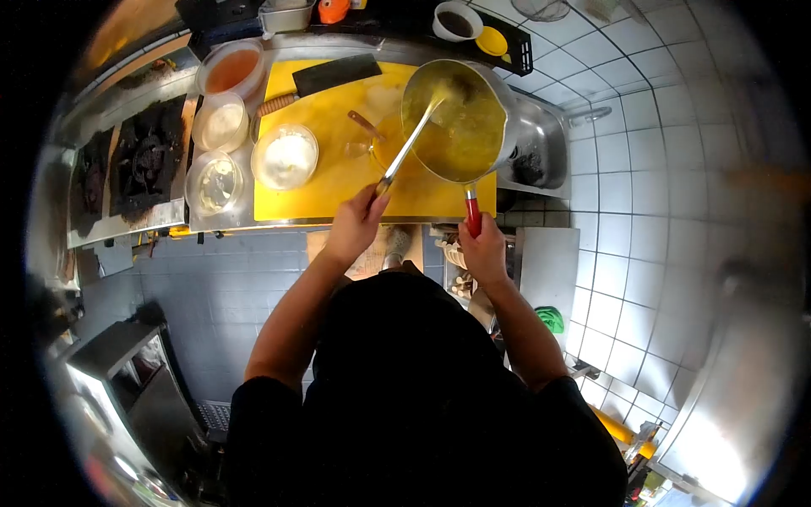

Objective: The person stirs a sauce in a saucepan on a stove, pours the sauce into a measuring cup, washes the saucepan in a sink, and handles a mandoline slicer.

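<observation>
My left hand (358,223) is closed round the grip of a long-handled metal utensil (411,139). Its far end reaches into a large metal pan (508,118), where the head is blurred and partly hidden by a yellowish liquid (456,139). Wrapped round the pan's red handle (473,213) is my right hand (484,253). The pan is over the right end of a yellow cutting board (338,198). On the board, a cleaver (338,74), a bowl of white contents (285,157) and a brown-handled tool (366,125) lie left of the pan.
Containers stand left of the board, one with orange-red contents (232,69). Farther left are blackened stove burners (148,156). A metal sink (534,148) sits right of the pan, beside a tiled wall (621,203). A bowl of dark liquid (454,23) stands behind.
</observation>
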`<act>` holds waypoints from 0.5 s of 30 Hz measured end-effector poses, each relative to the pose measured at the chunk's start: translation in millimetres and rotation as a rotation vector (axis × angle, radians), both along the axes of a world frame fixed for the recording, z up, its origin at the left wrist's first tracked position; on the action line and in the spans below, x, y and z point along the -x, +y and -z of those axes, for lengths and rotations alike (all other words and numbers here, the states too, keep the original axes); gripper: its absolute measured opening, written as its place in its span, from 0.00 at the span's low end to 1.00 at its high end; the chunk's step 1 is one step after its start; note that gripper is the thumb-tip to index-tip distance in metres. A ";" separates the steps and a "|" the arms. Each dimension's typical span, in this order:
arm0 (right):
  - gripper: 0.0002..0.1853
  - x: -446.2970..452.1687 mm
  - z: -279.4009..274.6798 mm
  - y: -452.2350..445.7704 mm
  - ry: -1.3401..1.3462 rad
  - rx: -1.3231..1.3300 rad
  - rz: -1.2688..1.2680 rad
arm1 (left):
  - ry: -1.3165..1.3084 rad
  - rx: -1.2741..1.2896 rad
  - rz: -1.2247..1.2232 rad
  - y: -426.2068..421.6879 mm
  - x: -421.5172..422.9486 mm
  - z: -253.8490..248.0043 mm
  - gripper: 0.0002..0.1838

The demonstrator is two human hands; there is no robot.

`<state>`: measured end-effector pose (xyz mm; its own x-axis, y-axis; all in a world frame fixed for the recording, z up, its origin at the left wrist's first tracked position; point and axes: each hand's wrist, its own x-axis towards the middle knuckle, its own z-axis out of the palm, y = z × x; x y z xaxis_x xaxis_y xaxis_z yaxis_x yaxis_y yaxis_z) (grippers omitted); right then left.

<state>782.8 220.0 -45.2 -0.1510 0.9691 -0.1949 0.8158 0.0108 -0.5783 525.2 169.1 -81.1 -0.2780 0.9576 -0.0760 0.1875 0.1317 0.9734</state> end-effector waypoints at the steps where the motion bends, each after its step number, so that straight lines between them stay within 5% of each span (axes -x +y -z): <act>1: 0.16 4.8 -7.7 -1.0 0.003 0.004 0.015 | 0.015 -0.034 -0.011 12.3 -2.8 -10.2 0.13; 4: 0.15 2.9 -6.1 -2.7 0.035 0.027 0.048 | 0.007 -0.212 0.004 30.4 -14.8 -1.1 0.14; 9: 0.11 0.5 -13.3 -2.2 0.080 0.008 0.079 | 0.124 -0.110 0.073 -17.7 -1.8 39.3 0.13; 15: 0.14 3.7 -19.9 -1.9 0.046 0.040 0.077 | 0.184 -0.097 0.027 8.0 -3.4 6.2 0.13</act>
